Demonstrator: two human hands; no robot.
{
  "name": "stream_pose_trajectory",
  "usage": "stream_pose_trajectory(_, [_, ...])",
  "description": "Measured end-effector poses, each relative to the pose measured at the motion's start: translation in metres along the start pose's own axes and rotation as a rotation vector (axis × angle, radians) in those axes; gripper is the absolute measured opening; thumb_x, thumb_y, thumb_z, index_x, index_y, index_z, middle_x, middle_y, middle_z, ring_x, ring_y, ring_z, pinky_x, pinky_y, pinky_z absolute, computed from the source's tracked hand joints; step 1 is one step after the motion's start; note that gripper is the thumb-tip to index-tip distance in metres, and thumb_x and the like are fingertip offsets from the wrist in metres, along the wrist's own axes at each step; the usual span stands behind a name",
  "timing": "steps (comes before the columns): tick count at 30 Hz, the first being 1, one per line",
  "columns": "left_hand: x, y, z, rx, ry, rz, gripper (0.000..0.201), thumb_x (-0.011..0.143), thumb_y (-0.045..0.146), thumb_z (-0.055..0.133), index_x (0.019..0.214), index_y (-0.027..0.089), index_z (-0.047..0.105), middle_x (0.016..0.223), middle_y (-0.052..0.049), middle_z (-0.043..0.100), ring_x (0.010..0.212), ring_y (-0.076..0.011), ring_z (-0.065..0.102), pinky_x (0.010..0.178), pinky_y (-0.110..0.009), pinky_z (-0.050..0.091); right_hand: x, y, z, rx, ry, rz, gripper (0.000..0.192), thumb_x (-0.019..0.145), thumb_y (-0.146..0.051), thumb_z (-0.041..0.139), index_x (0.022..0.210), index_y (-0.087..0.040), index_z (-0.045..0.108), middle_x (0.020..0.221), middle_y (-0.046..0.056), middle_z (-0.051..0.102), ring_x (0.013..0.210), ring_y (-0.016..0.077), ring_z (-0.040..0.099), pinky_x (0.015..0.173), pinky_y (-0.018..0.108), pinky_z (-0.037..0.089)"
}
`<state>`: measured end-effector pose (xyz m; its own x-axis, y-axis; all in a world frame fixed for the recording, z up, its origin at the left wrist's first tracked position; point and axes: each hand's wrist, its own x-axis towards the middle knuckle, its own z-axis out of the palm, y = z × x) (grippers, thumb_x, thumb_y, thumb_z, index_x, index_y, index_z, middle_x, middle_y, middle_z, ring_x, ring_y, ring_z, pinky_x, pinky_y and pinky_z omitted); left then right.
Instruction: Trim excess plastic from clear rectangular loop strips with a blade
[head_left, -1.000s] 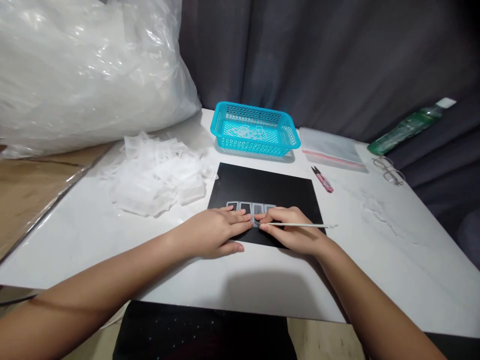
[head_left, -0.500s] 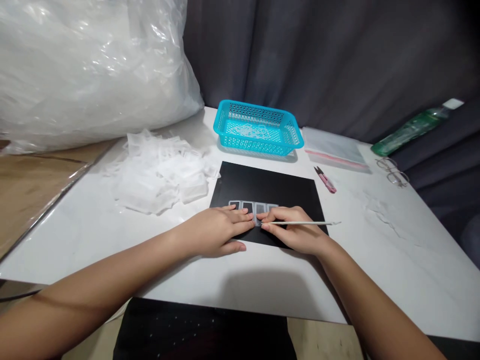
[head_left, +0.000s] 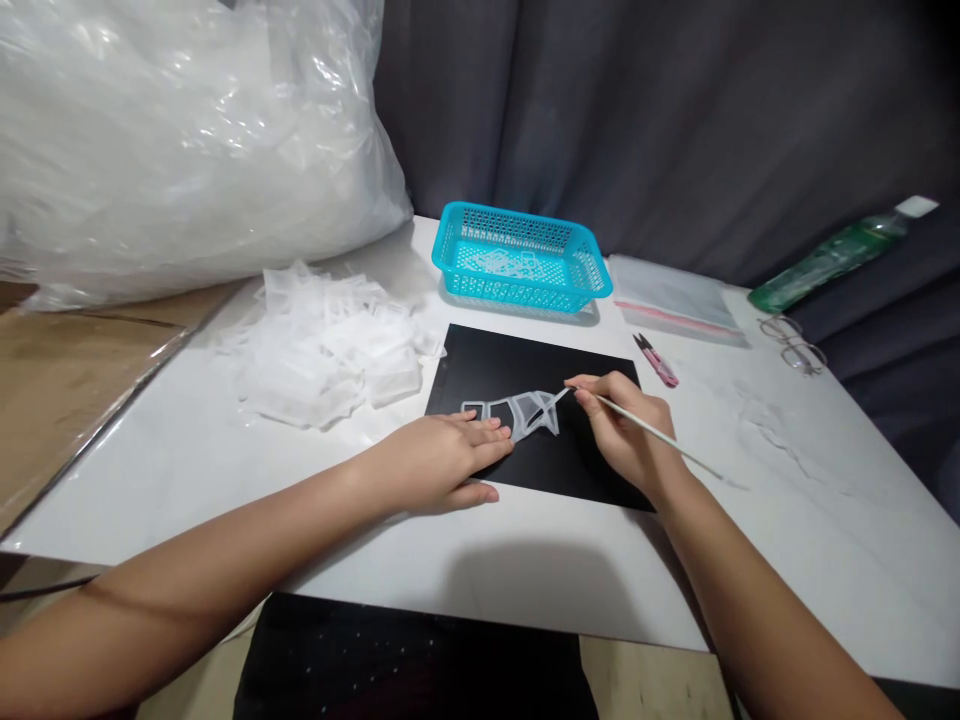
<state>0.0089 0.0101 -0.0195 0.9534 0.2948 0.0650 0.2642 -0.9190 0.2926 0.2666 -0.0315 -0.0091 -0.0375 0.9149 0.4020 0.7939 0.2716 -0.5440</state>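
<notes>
Your left hand presses flat on the clear plastic strip, which runs rightward to your right hand, pinching a thin stick and lifting that end.

Things lying around the white table

A turquoise perforated basket stands at the far edge with a few clear pieces inside; left of it a loose heap of clear plastic pieces spreads out, and behind that leans a big bulging transparent bag. Right of the basket lies a flat clear pouch, with pink thread snips just in front. Farther right are a pair of glasses and a green bottle on its side, against a dark grey curtain.
</notes>
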Motion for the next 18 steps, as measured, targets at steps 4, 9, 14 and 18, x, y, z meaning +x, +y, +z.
stream_pose_trajectory(4, [-0.002, -0.008, 0.0, 0.037, 0.107, 0.095, 0.043, 0.096, 0.039, 0.05, 0.127, 0.01, 0.056, 0.13, -0.014, 0.061, 0.122, -0.0288, 0.056, 0.103, -0.043, 0.045, 0.0, -0.002, -0.002, 0.225, -0.157, 0.119, 0.013, 0.091, -0.033, 0.059, 0.082, -0.024, 0.061, 0.101, 0.002, 0.075, 0.09, 0.0191, 0.071, 0.074, 0.031, 0.053])
stream_pose_trajectory(9, [-0.004, -0.013, -0.008, 0.113, 0.162, 0.095, 0.032, 0.097, 0.036, 0.046, 0.11, 0.013, 0.065, 0.1, -0.011, 0.069, 0.09, -0.0243, 0.063, 0.079, -0.039, 0.05, 0.0, -0.005, -0.001, 0.323, -0.27, 0.13, 0.013, 0.09, -0.034, 0.06, 0.081, -0.023, 0.062, 0.101, 0.003, 0.075, 0.096, 0.0207, 0.07, 0.08, 0.034, 0.052])
stream_pose_trajectory(14, [-0.005, -0.01, -0.014, 0.167, 0.158, 0.065, 0.029, 0.095, 0.038, 0.048, 0.099, 0.017, 0.067, 0.092, -0.009, 0.065, 0.08, -0.0225, 0.058, 0.071, -0.037, 0.046, -0.001, -0.009, -0.003, 0.398, -0.395, 0.022, 0.01, 0.088, -0.029, 0.063, 0.081, -0.022, 0.064, 0.103, 0.004, 0.073, 0.097, 0.0198, 0.069, 0.083, 0.032, 0.051])
stream_pose_trajectory(18, [-0.006, -0.009, -0.014, 0.126, 0.15, 0.073, 0.031, 0.096, 0.038, 0.048, 0.111, 0.016, 0.064, 0.099, -0.01, 0.065, 0.085, -0.0234, 0.059, 0.075, -0.038, 0.047, 0.001, -0.015, 0.006, 0.379, -0.353, 0.053, 0.008, 0.087, -0.029, 0.064, 0.082, -0.023, 0.067, 0.09, 0.003, 0.073, 0.085, 0.018, 0.069, 0.074, 0.029, 0.051])
